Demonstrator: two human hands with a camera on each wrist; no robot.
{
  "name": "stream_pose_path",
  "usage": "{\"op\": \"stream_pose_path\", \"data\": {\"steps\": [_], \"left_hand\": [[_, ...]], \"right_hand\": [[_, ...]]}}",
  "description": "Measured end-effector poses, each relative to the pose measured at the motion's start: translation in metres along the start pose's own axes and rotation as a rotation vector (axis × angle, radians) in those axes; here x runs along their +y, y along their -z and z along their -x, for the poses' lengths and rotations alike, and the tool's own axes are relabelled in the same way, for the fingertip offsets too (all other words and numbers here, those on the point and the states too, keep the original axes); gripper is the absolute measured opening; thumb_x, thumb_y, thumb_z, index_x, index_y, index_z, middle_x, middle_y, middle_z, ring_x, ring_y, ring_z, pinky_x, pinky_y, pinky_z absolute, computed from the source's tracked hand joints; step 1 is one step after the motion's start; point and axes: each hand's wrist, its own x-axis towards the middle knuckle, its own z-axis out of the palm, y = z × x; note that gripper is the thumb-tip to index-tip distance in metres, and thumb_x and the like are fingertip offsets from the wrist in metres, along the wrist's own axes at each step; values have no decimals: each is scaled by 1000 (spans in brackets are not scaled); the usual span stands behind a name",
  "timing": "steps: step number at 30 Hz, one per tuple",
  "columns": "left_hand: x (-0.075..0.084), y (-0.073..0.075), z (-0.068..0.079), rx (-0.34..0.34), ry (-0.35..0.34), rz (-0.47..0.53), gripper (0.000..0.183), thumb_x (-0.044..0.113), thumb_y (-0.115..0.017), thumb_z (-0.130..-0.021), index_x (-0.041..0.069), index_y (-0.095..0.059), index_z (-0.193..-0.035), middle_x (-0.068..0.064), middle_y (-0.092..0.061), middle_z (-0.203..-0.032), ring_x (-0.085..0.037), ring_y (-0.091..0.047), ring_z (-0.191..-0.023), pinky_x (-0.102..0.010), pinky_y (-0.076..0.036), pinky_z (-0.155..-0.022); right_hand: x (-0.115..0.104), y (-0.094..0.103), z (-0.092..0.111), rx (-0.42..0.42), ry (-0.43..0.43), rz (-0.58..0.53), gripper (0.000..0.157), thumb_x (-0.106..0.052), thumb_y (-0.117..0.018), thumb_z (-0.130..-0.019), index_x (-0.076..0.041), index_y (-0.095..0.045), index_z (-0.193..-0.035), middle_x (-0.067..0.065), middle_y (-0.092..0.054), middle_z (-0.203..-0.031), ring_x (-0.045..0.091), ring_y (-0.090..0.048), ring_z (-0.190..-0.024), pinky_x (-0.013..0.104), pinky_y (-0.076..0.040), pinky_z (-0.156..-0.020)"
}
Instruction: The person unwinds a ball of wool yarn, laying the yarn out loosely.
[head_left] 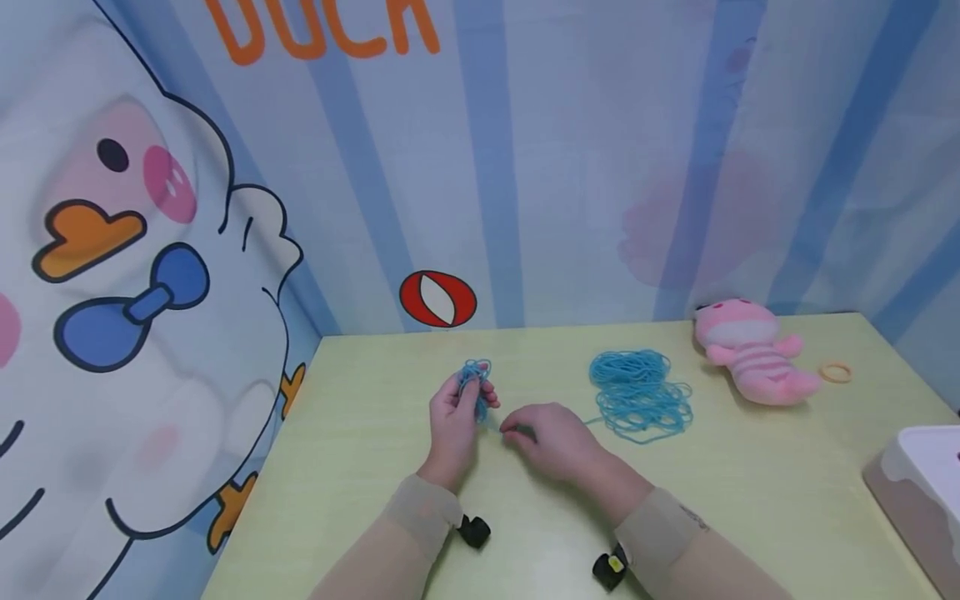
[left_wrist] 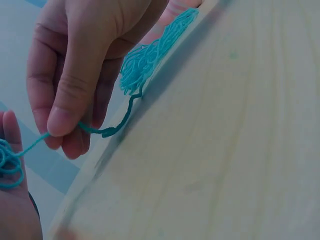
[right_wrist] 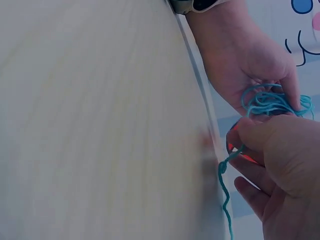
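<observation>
A loose bundle of teal yarn (head_left: 475, 385) is held in my left hand (head_left: 454, 417), the thumb pressed over it. Just to the right, my right hand (head_left: 558, 437) pinches the yarn strand between thumb and fingertips, as the left wrist view shows with the right hand (left_wrist: 80, 70) close up. From that pinch the strand (right_wrist: 224, 187) trails off, with a small knot or kink in it. It leads to a bigger pile of teal yarn (head_left: 643, 396) lying in loose loops on the table, right of my right hand.
A pink striped plush toy (head_left: 753, 354) lies at the back right, with a small orange ring (head_left: 836, 372) beside it. A white and brown box (head_left: 922, 492) stands at the right edge. The pale yellow table (head_left: 360, 467) meets a printed cloth backdrop (head_left: 555, 167).
</observation>
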Motion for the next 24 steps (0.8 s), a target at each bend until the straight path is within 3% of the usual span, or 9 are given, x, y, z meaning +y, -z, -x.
{"op": "stream_pose_path", "data": {"steps": [2, 8, 13, 16, 24], "left_hand": [[0, -1, 0, -2, 3, -1, 30, 11, -51, -116, -6, -69, -133, -7, -71, -97, -12, -71, -85, -26, -67, -84], [0, 0, 0, 21, 13, -40, 30, 15, -54, -116, -3, -70, -134, -27, -69, -107, -11, -72, -87, -25, -66, -86], [-1, 0, 0, 16, 9, -43, 31, 12, -53, -116, -4, -70, -136, -28, -69, -108, -12, -73, -88, -26, -67, -85], [-2, 0, -1, 3, 13, -40, 30, 12, -53, -116, -3, -70, -135, -33, -66, -109, -12, -72, -87, -26, -67, -83], [-6, 1, -3, -12, 17, -40, 31, 18, -53, -117, 2, -73, -135, -36, -65, -110, -13, -70, -85, -26, -66, -80]], "right_hand": [[0, 4, 3, 15, -31, -9, 15, -20, -72, -107, -15, -84, -115, 1, -85, -115, 27, -80, -116, 49, -62, -105], [8, 27, 19, 72, -125, -106, 17, -21, -69, -110, -15, -81, -119, -1, -83, -117, 23, -79, -112, 47, -65, -96], [20, 54, 36, 168, -131, -121, 15, -18, -70, -109, -14, -80, -120, 1, -82, -111, 18, -76, -99, 34, -62, -79], [28, 67, 46, 232, -121, -100, 14, -15, -71, -108, -13, -79, -119, 2, -83, -107, 18, -75, -96, 30, -61, -76], [52, 97, 71, 378, -204, -21, 17, -15, -72, -107, -7, -79, -120, 6, -82, -102, 25, -76, -95, 45, -64, -82]]}}
